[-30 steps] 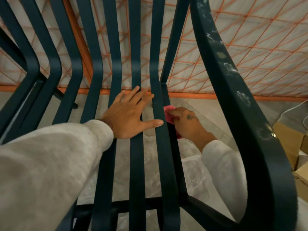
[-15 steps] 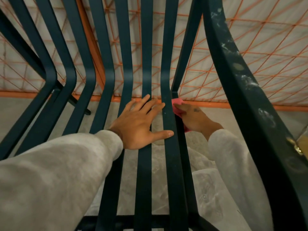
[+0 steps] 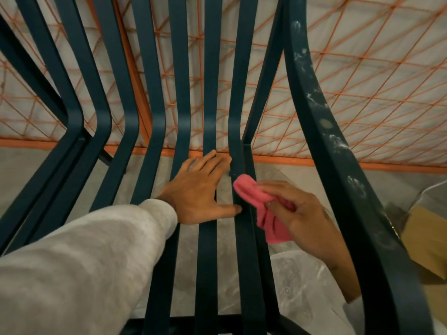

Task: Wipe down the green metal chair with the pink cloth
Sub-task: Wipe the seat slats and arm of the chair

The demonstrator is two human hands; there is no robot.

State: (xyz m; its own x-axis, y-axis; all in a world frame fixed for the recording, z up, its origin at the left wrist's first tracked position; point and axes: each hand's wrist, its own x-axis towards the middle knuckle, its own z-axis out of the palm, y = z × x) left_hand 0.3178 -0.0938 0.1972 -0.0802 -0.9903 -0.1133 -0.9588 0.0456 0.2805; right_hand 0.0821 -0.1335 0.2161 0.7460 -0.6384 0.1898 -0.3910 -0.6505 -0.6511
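Right hand (image 3: 304,213) pinches the bunched pink cloth (image 3: 261,206), tip on the rightmost seat slat (image 3: 242,213) of the green metal chair (image 3: 154,131). Left hand (image 3: 200,189) flat, fingers spread, bracing the slats. Run long strokes along the slat; the armrest (image 3: 338,153) shows white smudges, do it next.

Floor (image 3: 29,180): pale, marbled grey surface, looks like stone or tile under a clear plastic sheet, hard to tell through the slats. Green metal chair (image 3: 209,68) stands on it. Cardboard box (image 3: 425,238) sits on the floor at right, just beside the chair's armrest. Orange baseboard strip (image 3: 338,163) runs along the floor's far edge, under an orange grid wall panel (image 3: 362,81).
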